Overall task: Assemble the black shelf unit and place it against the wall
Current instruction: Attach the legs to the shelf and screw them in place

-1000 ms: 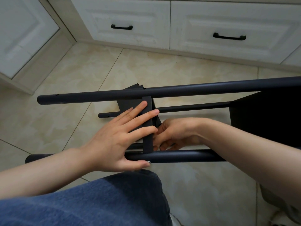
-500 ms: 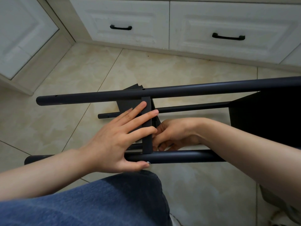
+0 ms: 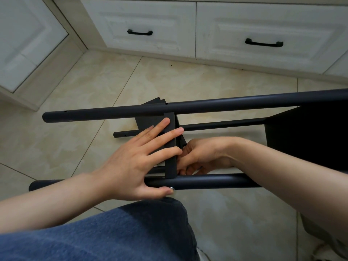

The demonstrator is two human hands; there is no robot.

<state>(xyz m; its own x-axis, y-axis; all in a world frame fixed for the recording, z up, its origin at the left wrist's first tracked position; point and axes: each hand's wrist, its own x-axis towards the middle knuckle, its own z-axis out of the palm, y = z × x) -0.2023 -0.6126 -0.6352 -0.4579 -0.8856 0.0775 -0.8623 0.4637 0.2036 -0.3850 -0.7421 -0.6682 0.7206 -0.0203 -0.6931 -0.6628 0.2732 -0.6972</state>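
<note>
Midway: left hand (image 3: 131, 166), fingers splayed, presses shelf panel (image 3: 170, 146) between poles (image 3: 226, 104); right hand (image 3: 203, 157) beyond panel, finger grip unclear. One shelf (image 3: 305, 136) mounted; standing up, wall placement remain.

I see white drawers (image 3: 250, 32) with black handles (image 3: 140, 32) and a shiny tan tile floor (image 3: 79, 102).

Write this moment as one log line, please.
step: fitting shelf panel | left hand: pressing panel | right hand: behind panel, grip hidden | frame poles: horizontal
</note>
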